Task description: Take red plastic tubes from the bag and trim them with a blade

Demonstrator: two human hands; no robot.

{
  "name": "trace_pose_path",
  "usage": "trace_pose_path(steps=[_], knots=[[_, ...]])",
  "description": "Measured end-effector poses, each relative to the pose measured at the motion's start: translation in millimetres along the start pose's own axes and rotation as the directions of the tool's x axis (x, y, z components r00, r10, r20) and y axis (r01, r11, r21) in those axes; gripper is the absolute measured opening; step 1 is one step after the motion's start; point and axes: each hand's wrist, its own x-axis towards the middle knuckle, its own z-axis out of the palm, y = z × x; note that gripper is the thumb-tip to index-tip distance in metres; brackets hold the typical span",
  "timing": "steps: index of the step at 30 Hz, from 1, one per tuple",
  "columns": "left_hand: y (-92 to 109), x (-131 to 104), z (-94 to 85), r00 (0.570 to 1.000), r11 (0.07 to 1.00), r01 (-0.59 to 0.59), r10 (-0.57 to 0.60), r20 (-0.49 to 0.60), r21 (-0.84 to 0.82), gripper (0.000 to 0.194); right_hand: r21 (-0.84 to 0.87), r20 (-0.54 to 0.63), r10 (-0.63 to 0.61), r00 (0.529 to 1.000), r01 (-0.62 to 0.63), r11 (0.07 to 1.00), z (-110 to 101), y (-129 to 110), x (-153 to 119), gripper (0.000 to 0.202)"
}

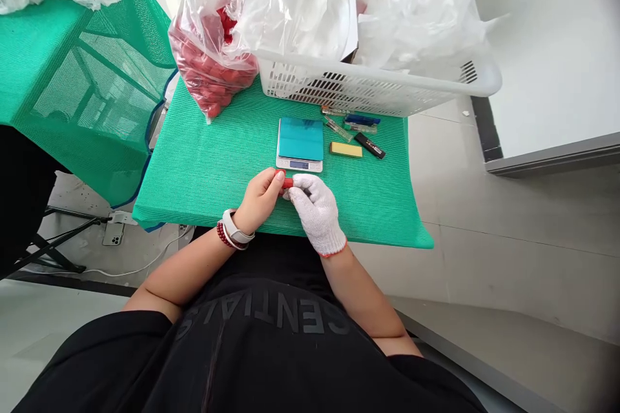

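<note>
left hand and right hand gripped a red piece, seemingly mid-handling! a red-filled bag sat, far-left corner of the tabletop.

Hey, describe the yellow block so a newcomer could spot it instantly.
On the green mesh-covered table, before the white slatted basket, sits a digital scale. The yellow block lies just right of it; its color distinguishes it from the black case alongside.

Shirt reads "ENTIALS", scale display "0.0"
</note>
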Motion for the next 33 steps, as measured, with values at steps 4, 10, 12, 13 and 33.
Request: trace_pose_path(steps=[4, 10, 12, 13, 33], knots=[[0.8, 0.3, -0.1, 1.000, 1.000, 0.013, -0.013, 0.004, -0.005, 0.055, 0.009, 0.009, 0.008, 1.000, -0.008, 1.000, 0.0, -0.5, 0.1, 0.015], [1.5, 0.4, 0.0, 1.000, 1.000, 0.010, -0.010, 0.001, 0.000, 0.055, 0.004, 0.013, -0.016, 1.000, 0.016, 1.000, -0.6, -1.4, 0.3, 0.015], [1.9, 0.4, -0.1, 1.000, 1.000, 0.008, -0.008, -0.001, 0.002, 0.055, -0.004, 0.017, -0.012, 1.000, 0.012, 1.000, -0.7, -1.6, 0.5, 0.015], [2.2, 0.3, -0.1, 1.000, 1.000, 0.008, -0.008, -0.002, 0.002, 0.054, -0.007, 0.019, -0.008, 1.000, 0.008, 1.000, -0.8, -1.8, 0.6, 0.015], [2.9, 0.5, -0.5, 1.000, 1.000, -0.001, 0.001, 0.002, 0.005, 0.055, -0.004, 0.014, -0.025, 1.000, 0.025, 1.000, -0.8, -3.0, 1.2, 0.014]])
